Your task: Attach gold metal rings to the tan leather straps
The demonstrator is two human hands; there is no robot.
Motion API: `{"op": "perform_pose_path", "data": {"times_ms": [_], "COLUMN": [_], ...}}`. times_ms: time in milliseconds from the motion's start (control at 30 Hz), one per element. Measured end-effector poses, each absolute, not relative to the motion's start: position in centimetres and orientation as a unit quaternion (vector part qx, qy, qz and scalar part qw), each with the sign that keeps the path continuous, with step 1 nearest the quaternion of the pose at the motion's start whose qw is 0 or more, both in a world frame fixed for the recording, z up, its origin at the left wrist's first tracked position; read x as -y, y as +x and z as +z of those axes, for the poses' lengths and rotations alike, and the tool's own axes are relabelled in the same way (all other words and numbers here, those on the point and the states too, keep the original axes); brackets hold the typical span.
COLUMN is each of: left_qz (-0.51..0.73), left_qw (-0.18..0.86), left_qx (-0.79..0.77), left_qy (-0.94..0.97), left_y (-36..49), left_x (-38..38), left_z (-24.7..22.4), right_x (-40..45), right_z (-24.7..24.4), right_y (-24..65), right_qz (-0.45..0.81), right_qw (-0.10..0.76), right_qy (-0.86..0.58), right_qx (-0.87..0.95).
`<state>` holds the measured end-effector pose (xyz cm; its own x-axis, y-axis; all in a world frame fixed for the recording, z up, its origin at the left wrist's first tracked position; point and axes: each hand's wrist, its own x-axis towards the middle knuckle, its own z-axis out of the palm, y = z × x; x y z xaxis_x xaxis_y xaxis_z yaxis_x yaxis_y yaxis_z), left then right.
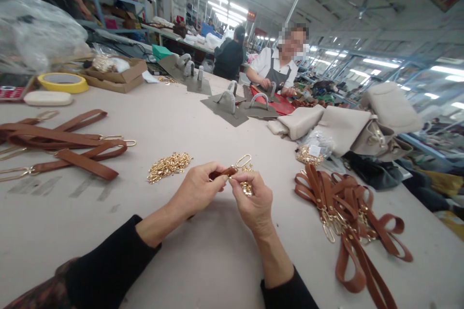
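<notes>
Above the middle of the table, my left hand (203, 184) is closed on a brown leather strap (228, 171) that has a gold oval ring (243, 160) at its end. The fingertips of my right hand (253, 198) are pinched together at the strap's end, close to my left thumb. Whatever sits between those right fingertips is too small to make out. One pile of small gold hardware pieces (169, 166) lies to the left of my hands. A second pile of gold pieces (247, 188) is partly hidden behind my right hand.
Brown straps (61, 140) lie at the left, and a heap of looped straps (344, 203) at the right. Yellow tape (63, 82) and a cardboard box (119, 77) stand back left. Grey plates with handles (225, 106) and beige bags (340, 128) lie farther back, near a co-worker (273, 65).
</notes>
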<state>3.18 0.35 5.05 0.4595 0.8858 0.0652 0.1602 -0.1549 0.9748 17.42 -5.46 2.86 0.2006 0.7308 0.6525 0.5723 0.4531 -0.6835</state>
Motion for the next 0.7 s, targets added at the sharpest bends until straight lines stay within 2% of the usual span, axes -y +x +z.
{"op": "perform_pose_path", "data": {"times_ms": [467, 567, 700], "left_qz": [0.354, 0.347, 0.334], "left_qw": [0.483, 0.475, 0.498], "left_qx": [-0.341, -0.341, -0.321], "left_qy": [0.725, 0.733, 0.733], "left_y": [3.17, 3.14, 3.07], "left_x": [-0.45, -0.45, -0.56], "left_z": [4.54, 4.60, 5.01], "right_x": [5.72, 5.77, 5.62], "right_z": [3.14, 2.96, 2.78], "right_y": [17.04, 16.82, 16.68], "right_qz": [-0.009, 0.016, 0.128], "right_qw": [0.542, 0.555, 0.599], "right_qy": [-0.548, -0.560, -0.569], "right_qx": [0.637, 0.615, 0.549]}}
